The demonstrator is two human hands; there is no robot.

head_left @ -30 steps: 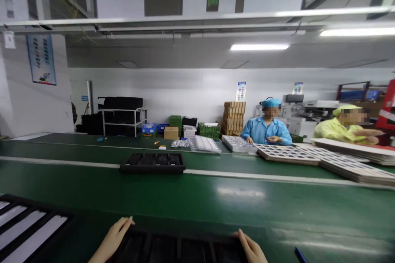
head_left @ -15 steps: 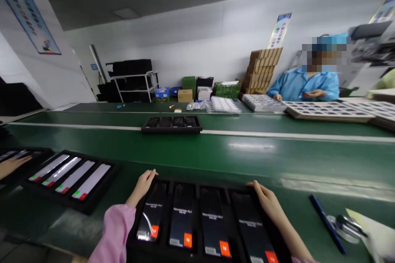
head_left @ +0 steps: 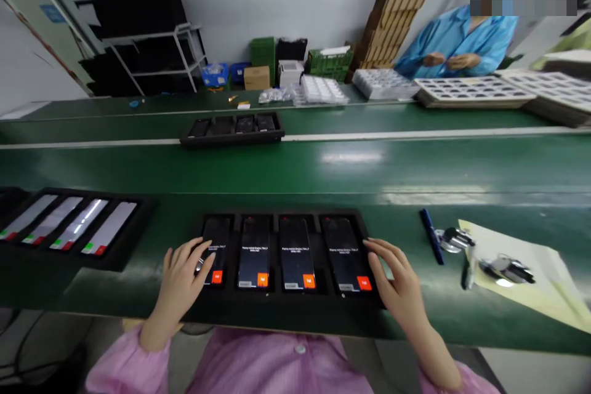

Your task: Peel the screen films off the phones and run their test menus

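A black tray (head_left: 295, 301) lies in front of me on the green bench, holding several smartphones side by side. Their dark screens show white text and an orange-red button at the lower right. My left hand (head_left: 180, 277) rests over the tray's left edge, its spread fingers reaching onto the leftmost phone (head_left: 217, 253) and covering part of it. At the opposite edge, my right hand (head_left: 399, 283) has its fingers stretched out beside the rightmost phone (head_left: 344, 252). The fingertips appear to touch the tray rim there. Neither hand grips anything.
Another black tray (head_left: 127, 252) with lit white-screen phones stands to the left. Farther back sits a third tray (head_left: 231, 138). At right lie a blue pen (head_left: 431, 237), shiny metal items (head_left: 455, 239) and a yellowish sheet (head_left: 549, 271). A co-worker in blue (head_left: 457, 43) works across the bench.
The tray now appears farther from me and squarer in view as my head tilts down. My left hand has moved from the tray's far left corner onto the left phone; the right stays at the right edge.
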